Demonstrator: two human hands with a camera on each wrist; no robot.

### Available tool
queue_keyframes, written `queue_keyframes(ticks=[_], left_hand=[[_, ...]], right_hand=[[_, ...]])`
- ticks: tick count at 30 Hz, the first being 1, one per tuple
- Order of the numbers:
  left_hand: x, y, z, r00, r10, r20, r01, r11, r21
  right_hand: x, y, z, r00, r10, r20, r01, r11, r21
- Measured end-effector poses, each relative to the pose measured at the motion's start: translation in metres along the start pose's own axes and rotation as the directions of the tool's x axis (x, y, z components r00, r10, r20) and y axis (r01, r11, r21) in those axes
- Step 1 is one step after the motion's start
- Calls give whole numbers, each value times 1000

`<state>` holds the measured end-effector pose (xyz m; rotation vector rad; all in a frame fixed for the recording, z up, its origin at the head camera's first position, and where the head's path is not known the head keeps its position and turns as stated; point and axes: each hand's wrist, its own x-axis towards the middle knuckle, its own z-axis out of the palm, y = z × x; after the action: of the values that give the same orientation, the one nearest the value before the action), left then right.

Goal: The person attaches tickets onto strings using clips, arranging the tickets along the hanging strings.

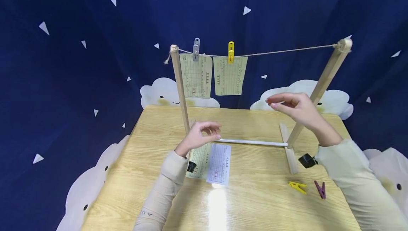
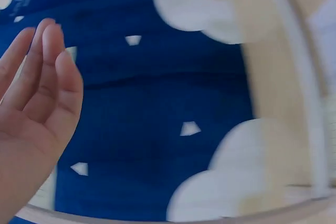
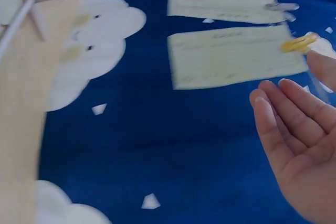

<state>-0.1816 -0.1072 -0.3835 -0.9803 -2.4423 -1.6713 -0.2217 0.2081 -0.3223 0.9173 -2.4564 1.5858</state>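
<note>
My left hand (image 1: 204,135) is raised over the table near the left post, its fingers loosely bent and nothing in them. Higher up, my right hand (image 1: 294,106) hovers left of the right post, also holding nothing. On the string (image 1: 280,51) hang two printed paper slips: a grey clothespin (image 1: 196,50) grips the left slip (image 1: 198,79), and a yellow clothespin (image 1: 231,52) grips the right slip (image 1: 230,77). In the right wrist view, the open palm (image 3: 302,140) shows below the yellow-pinned slip (image 3: 231,59). The left wrist view shows relaxed fingers (image 2: 65,72).
A greenish slip (image 1: 201,160) and a whitish slip (image 1: 220,163) lie on the table (image 1: 255,188). Another yellow clothespin (image 1: 298,186) and a purple clothespin (image 1: 320,189) lie front right. Wooden posts (image 1: 180,86) hold the string; a white rod (image 1: 251,142) runs low between them.
</note>
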Motion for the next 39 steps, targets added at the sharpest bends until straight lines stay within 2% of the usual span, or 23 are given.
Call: queue_keyframes(ticks=[2,4,7,10,14,17,21,25,29,30,34,36,37,38,39], left_hand=[[-14,-11,7,997,-56,57,55,998,11],[-28,-23,13,989,-123,80,123,992,13],[-46,-37,18,972,-214,92,215,977,3],[-58,-49,18,958,-271,93,273,962,-7],[-66,-57,16,946,-313,80,316,949,-17],[-70,-60,15,940,-333,80,336,941,-36],[-72,-62,15,939,-339,60,342,939,-42],[-75,-65,16,934,-356,24,357,934,-30],[-77,-70,21,925,-379,-19,377,924,-61],[-78,-72,23,923,-383,-36,379,922,-76],[-80,-82,30,917,-383,-108,372,922,-112],[-81,-87,33,915,-378,-140,365,924,-114],[-81,-90,34,914,-376,-150,363,925,-107],[-81,-92,36,913,-377,-158,365,926,-100],[-81,-93,37,912,-376,-165,365,926,-92]], right_hand=[[-13,14,2,999,30,19,-30,999,26],[-26,28,3,998,51,24,-52,998,33],[-46,46,6,997,78,15,-79,995,58],[-67,60,7,993,115,11,-116,991,65],[-99,76,4,985,173,16,-174,981,88],[-119,86,1,980,200,-9,-198,974,111],[-140,97,-2,974,219,-58,-211,970,123],[-158,107,-4,963,261,-63,-251,959,129],[-178,125,-4,927,367,-75,-360,928,92],[-184,138,-5,931,359,-68,-349,928,131],[-205,181,-5,891,450,-64,-442,890,109],[-215,199,-3,868,491,-74,-481,869,113],[-218,200,-2,843,531,-79,-528,847,64],[-221,203,0,827,555,-89,-552,832,59],[-224,205,2,820,565,-88,-563,825,47]])
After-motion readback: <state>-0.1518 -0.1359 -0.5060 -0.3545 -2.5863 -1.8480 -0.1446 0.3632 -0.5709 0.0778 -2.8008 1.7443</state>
